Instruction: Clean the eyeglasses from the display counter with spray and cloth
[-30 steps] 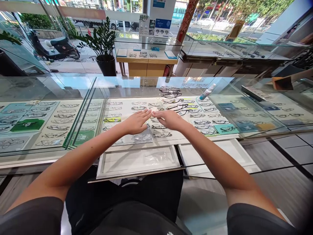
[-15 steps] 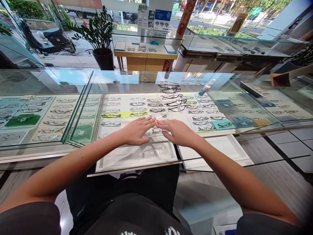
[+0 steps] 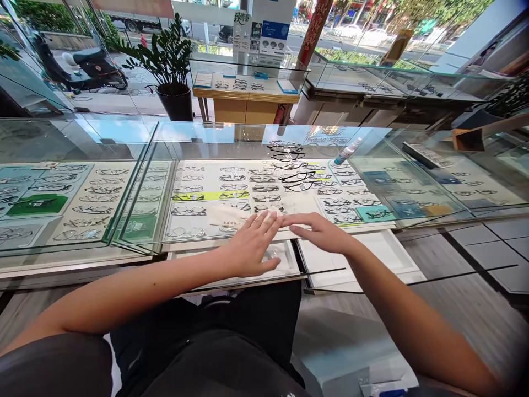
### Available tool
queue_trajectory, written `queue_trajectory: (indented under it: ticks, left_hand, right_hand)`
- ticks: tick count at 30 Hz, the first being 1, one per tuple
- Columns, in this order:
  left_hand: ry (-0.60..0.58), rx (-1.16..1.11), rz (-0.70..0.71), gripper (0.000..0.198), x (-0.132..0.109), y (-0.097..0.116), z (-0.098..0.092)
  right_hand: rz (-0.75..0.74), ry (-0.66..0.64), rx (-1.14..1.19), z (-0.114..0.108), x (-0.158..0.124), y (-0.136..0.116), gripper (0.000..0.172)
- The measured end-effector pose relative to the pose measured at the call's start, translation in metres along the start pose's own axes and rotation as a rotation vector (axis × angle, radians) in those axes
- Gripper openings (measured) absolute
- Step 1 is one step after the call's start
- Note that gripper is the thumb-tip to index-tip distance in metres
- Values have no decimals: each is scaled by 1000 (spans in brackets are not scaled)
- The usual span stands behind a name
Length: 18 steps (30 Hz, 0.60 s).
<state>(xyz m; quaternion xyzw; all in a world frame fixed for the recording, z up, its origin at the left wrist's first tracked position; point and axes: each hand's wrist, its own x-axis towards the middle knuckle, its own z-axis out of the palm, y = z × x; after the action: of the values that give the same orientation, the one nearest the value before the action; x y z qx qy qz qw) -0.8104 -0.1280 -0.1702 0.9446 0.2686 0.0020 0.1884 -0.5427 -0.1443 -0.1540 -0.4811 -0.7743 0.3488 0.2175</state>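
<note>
My left hand [image 3: 254, 245] is spread palm down over the near edge of the glass display case [image 3: 198, 135], its thumb apart. My right hand [image 3: 320, 231] reaches in from the right with fingers stretched, its fingertips meeting those of my left. I see nothing held in either hand. Just left of my left fingers is a pale, flat piece with small print [image 3: 227, 216]; whether it lies on or under the glass, I cannot tell. Several black eyeglass frames [image 3: 298, 176] are beyond my fingertips, and rows of eyeglasses [image 3: 188, 212] lie on the white display inside.
Below the case, a white drawer [image 3: 198, 255] and another white drawer [image 3: 330, 264] stand pulled out toward me. A spray bottle [image 3: 347, 151] is on the right side of the glass. A potted plant [image 3: 176, 102] and another glass showcase [image 3: 248, 96] stand beyond.
Both hands have moved right and toward me. My left hand has turned, its fingers pointing more away from me. The pale printed piece now shows beside it.
</note>
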Motion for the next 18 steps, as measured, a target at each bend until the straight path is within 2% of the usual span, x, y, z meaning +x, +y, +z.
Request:
queue_trajectory:
  ticks: [2,6,8,10,15,18]
  left_hand:
    - [-19,12,33,113,1,-3,2]
    - [-53,40,64,124,8,-15,-3]
    - [-56,44,70,126,15,-20,-8]
    - [-58,47,75,126,22,-24,-14]
    - [-84,98,43,127,42,-37,-27]
    - [-75,139,10,126,55,-53,-34]
  right_hand:
    - [53,182,93,-13,-1,18,33]
    - [105,690,112,-33,5,51,24]
    - [107,844,133,-36,8,61,22]
    - [118,918,131,-36,8,68,21]
    - [137,996,63,-30,1,76,19]
    - [146,1031,46,-29,-3,83,19]
